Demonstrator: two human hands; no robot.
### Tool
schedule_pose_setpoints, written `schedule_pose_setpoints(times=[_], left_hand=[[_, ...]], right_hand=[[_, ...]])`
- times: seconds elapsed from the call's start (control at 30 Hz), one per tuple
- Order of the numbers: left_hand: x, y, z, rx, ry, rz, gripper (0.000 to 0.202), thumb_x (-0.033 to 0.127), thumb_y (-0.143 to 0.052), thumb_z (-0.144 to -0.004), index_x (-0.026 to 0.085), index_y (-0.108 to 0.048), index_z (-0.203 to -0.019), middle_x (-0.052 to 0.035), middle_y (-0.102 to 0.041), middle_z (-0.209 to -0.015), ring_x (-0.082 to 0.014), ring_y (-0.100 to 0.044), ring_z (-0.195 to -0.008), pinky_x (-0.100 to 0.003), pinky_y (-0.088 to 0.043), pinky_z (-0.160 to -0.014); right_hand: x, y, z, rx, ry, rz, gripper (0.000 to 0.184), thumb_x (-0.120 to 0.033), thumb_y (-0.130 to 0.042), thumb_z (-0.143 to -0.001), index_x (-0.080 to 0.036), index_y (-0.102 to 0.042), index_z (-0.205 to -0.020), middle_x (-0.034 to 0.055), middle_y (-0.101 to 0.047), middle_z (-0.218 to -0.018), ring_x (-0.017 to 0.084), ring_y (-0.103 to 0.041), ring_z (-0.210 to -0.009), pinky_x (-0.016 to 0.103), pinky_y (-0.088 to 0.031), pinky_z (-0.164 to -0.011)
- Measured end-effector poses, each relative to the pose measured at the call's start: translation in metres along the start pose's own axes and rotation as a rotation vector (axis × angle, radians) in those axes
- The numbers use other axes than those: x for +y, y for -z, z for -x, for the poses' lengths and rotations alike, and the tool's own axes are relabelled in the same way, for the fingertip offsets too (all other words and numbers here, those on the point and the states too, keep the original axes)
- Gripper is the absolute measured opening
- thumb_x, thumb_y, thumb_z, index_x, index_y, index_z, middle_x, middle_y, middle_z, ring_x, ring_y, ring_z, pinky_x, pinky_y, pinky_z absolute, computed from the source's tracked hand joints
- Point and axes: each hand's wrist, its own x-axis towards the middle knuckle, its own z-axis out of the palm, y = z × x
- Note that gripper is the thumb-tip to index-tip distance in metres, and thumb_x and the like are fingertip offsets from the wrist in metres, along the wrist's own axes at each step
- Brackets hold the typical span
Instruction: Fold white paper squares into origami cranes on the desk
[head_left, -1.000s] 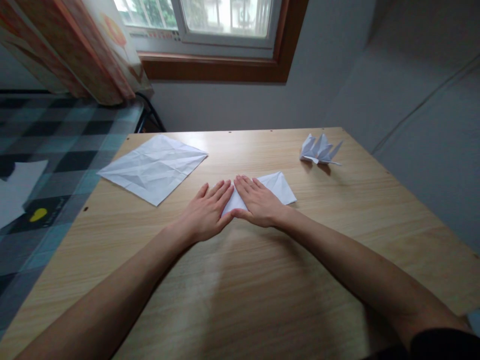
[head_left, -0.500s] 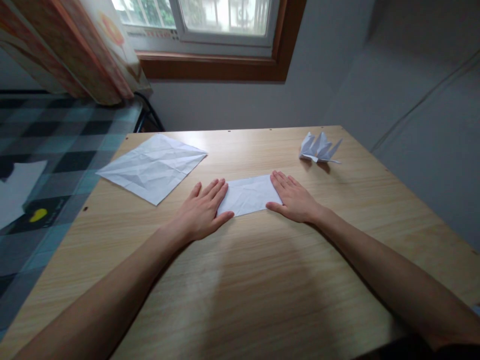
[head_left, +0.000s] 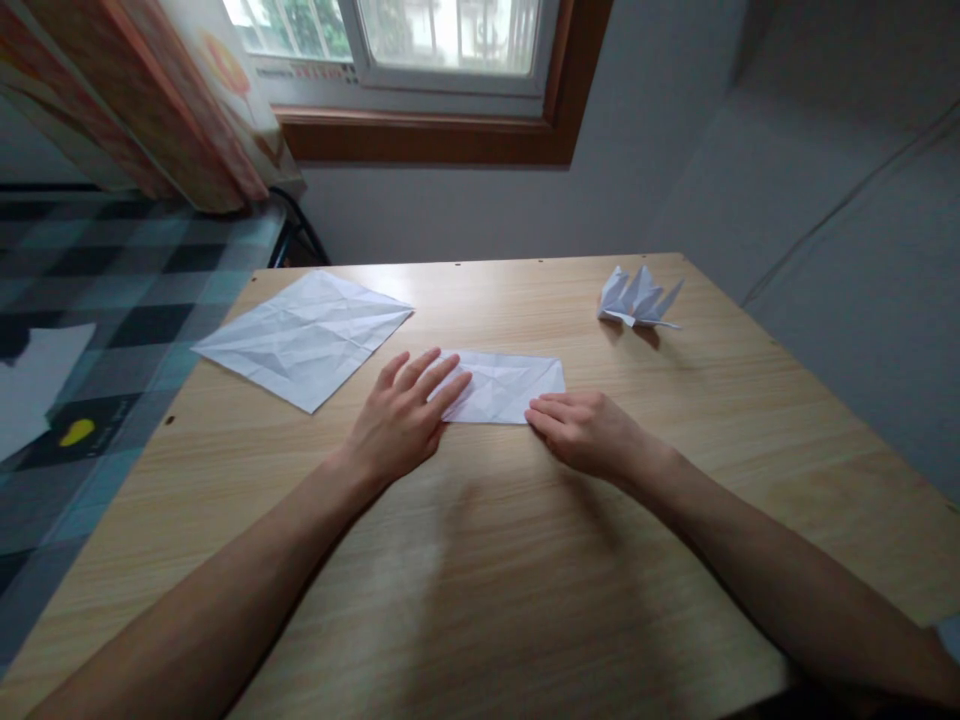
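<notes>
A folded white sheet of paper (head_left: 501, 388), creased and roughly rectangular, lies flat on the wooden table (head_left: 525, 560) between my hands. Over its left end rests my left hand (head_left: 409, 405), palm down with the fingers apart. My right hand (head_left: 589, 428) is at the paper's near right corner, its fingers drawn together in a pinch on the near edge. The left thumb is mostly hidden under the left hand.
Behind my left hand lies an unfolded, creased white sheet (head_left: 311, 340). A folded paper figure with pointed tips (head_left: 637, 298) stands at the back right. Left of the table is a checked cloth surface (head_left: 142, 270); a window (head_left: 450, 40) is beyond.
My right hand has gone from lying flat on the paper's right end to pinching its near right corner. The left thumb has tucked under, and the paper has turned slightly.
</notes>
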Motion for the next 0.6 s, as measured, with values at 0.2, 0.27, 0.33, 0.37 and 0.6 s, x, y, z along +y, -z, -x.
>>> schedule_pose_setpoints(times=[0.2,0.27,0.33,0.37,0.6], left_hand=[[0.036,-0.006,-0.009,-0.031,-0.207,0.139,0.031,0.038,-0.052,-0.097,0.016,-0.064,-0.115,-0.0109,-0.071,-0.113,-0.0248,-0.065,-0.107,-0.040,-0.053,-0.088],[0.036,-0.007,-0.009,-0.006,-0.202,0.122,0.024,0.028,-0.046,-0.100,0.017,-0.067,-0.100,-0.0083,-0.073,-0.104,-0.0212,-0.067,-0.100,-0.036,-0.054,-0.084],[0.033,-0.007,-0.007,0.015,-0.213,0.113,0.026,0.022,-0.043,-0.101,0.018,-0.068,-0.093,-0.0065,-0.073,-0.099,-0.0188,-0.068,-0.096,-0.032,-0.055,-0.080],[0.031,-0.007,-0.006,0.020,-0.221,0.116,0.026,0.021,-0.042,-0.101,0.018,-0.067,-0.093,-0.0061,-0.074,-0.098,-0.0182,-0.068,-0.094,-0.031,-0.055,-0.079],[0.029,-0.006,-0.003,0.069,-0.077,0.181,0.020,0.019,-0.044,-0.099,0.017,-0.064,-0.099,-0.0046,-0.071,-0.081,-0.0176,-0.067,-0.078,-0.029,-0.053,-0.068]], right_hand=[[-0.030,-0.009,-0.017,0.120,0.125,0.031,0.031,-0.014,-0.040,-0.100,-0.018,-0.066,-0.083,0.0063,-0.069,-0.074,0.017,-0.062,-0.064,0.028,-0.045,-0.059],[-0.033,-0.012,-0.019,0.160,0.140,-0.052,0.029,-0.016,-0.040,-0.101,-0.019,-0.065,-0.086,0.0053,-0.070,-0.077,0.017,-0.063,-0.067,0.029,-0.046,-0.062],[-0.031,-0.015,-0.019,0.175,0.105,-0.128,0.020,-0.021,-0.045,-0.099,-0.019,-0.065,-0.093,0.0064,-0.072,-0.083,0.019,-0.066,-0.076,0.030,-0.049,-0.069],[-0.028,-0.016,-0.018,0.181,0.073,-0.152,0.017,-0.023,-0.048,-0.098,-0.019,-0.065,-0.097,0.0074,-0.073,-0.086,0.021,-0.067,-0.081,0.032,-0.050,-0.072],[-0.015,-0.023,-0.014,0.293,-0.220,-0.374,0.015,-0.024,-0.052,-0.095,-0.020,-0.066,-0.100,0.0084,-0.075,-0.092,0.023,-0.068,-0.086,0.035,-0.053,-0.080]])
